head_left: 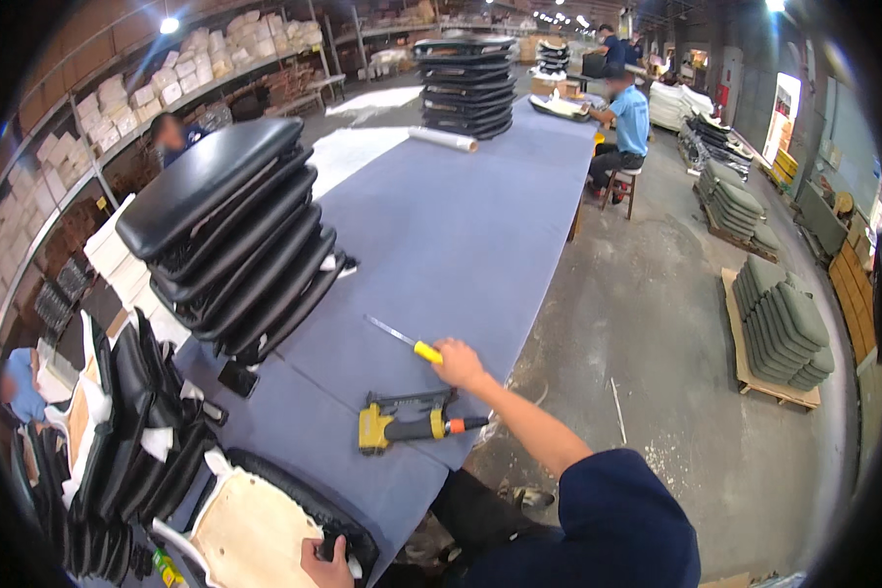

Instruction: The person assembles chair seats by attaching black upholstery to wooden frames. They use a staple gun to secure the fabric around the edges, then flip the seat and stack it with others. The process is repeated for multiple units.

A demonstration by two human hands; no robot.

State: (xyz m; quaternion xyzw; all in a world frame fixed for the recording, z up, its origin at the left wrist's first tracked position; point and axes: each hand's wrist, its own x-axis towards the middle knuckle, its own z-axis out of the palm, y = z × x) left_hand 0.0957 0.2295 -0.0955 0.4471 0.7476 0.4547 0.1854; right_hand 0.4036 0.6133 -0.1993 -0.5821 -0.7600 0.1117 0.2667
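Observation:
My right hand [458,364] reaches out over the blue-grey table and is closed around the yellow handle of a screwdriver [425,350]. Its thin metal shaft points away to the left. Close to my body, my left hand [326,564] grips the edge of a seat cushion [255,529], where the black cover meets a pale board. White padding shows along the cushion's rim. Between my hands, a yellow and black staple gun [402,421] lies on its side on the table, with a hose fitting at its handle end.
A tall stack of black cushions [230,235] stands at the left, with unfinished covers and boards [137,421] nearer me. A dark phone-like object [238,378] lies beside it. Farther along the table [441,225] are a roll [443,138], more cushions [465,88] and a seated person [627,122].

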